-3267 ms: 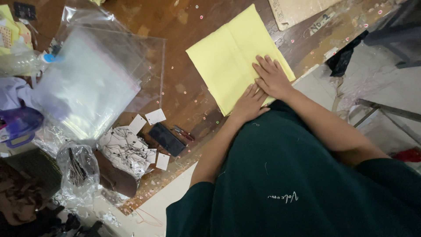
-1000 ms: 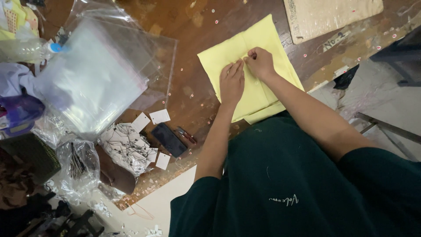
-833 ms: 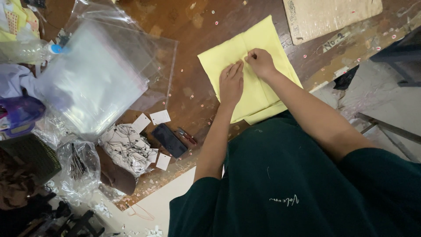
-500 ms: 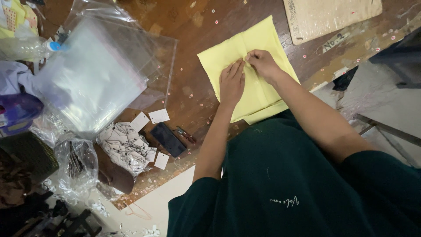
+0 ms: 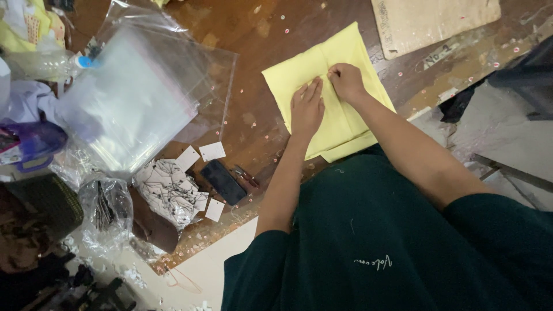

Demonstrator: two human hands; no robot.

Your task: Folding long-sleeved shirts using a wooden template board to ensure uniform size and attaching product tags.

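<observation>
A folded yellow cloth (image 5: 299,78) lies on the brown wooden table (image 5: 259,34) in front of me. My left hand (image 5: 306,108) rests flat on it, fingers together, pressing down near the middle. My right hand (image 5: 347,80) is beside it, fingers curled and pinching the cloth at its centre fold. Both forearms reach out from my dark green shirt.
A stack of clear plastic bags (image 5: 129,98) lies to the left. Below it are white paper tags (image 5: 212,151), a pile of tag strings (image 5: 170,190), a dark phone (image 5: 226,182) and a small bag of fasteners (image 5: 106,207). A cardboard sheet (image 5: 432,23) sits at the top right.
3.3 s ago both hands lay near the cloth's near edge; they have since moved up to its middle. Over the last second they barely shift, the right hand staying pinched on the fold.
</observation>
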